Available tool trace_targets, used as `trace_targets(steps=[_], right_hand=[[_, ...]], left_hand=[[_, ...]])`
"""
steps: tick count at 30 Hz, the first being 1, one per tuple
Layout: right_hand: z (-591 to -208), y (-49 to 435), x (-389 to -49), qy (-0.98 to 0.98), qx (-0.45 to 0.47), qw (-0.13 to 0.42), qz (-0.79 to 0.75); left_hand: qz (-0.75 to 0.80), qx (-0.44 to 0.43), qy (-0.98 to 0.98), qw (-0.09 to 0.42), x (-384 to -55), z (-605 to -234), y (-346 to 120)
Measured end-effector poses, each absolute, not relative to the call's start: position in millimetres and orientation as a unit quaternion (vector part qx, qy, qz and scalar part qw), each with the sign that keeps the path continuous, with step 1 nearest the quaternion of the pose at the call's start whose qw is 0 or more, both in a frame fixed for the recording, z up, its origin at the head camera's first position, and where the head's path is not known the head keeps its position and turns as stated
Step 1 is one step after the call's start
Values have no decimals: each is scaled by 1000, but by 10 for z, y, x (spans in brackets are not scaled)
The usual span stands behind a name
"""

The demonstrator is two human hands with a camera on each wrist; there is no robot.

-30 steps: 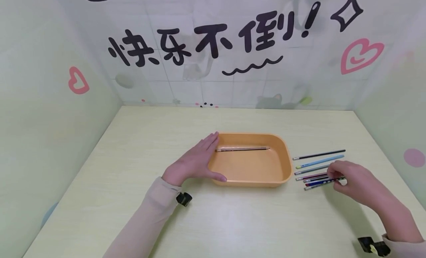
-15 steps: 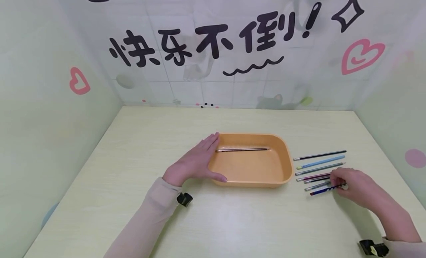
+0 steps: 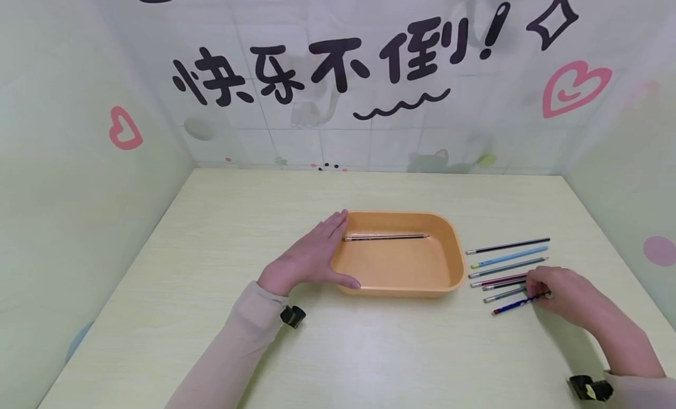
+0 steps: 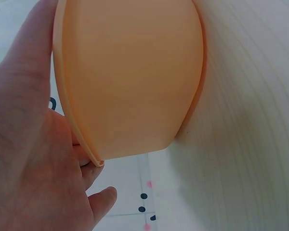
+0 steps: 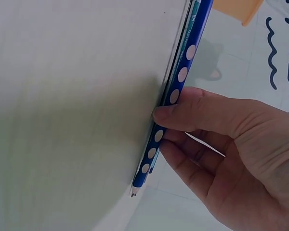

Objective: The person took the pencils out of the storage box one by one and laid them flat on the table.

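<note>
An orange plastic tray (image 3: 398, 268) stands mid-table, with a dark striped pencil (image 3: 385, 237) lying along its far side. My left hand (image 3: 308, 259) rests against the tray's left end. Its straight fingers touch the far corner and its thumb lies on the near rim. To the right of the tray, my right hand (image 3: 562, 291) pinches a blue pencil with pale dots (image 3: 509, 307) between thumb and fingers. In the right wrist view, the blue pencil (image 5: 177, 83) shows its sharpened tip low down, with other pencils behind it.
Beside the tray's right end lie a black pencil (image 3: 507, 246), a light blue pencil (image 3: 507, 257) and a grey-green pencil (image 3: 507, 268). A dark red pencil (image 3: 496, 280) and a grey pencil (image 3: 504, 296) run partly under my right hand. Printed cloth walls surround the table.
The blue pencil has come away from the other pencils toward the table's near side, its eraser end swinging nearer. My right hand has shifted slightly the same way. The left hand and tray stay put.
</note>
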State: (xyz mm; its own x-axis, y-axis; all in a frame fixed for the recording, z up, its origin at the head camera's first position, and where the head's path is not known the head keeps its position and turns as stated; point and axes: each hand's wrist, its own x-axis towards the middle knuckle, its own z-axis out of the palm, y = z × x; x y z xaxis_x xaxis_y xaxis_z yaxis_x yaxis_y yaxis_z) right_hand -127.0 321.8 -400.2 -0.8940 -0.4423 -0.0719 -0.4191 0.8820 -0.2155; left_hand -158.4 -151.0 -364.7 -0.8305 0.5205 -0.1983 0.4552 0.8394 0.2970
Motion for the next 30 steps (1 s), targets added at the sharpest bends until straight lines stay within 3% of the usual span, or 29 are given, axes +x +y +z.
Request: trace_targets(steps=[30], right_hand=[[-4011,3167,-1316,971,-223,56,-65]], left_hand=[[122,256,949,139,-1586,-3651,-1519]])
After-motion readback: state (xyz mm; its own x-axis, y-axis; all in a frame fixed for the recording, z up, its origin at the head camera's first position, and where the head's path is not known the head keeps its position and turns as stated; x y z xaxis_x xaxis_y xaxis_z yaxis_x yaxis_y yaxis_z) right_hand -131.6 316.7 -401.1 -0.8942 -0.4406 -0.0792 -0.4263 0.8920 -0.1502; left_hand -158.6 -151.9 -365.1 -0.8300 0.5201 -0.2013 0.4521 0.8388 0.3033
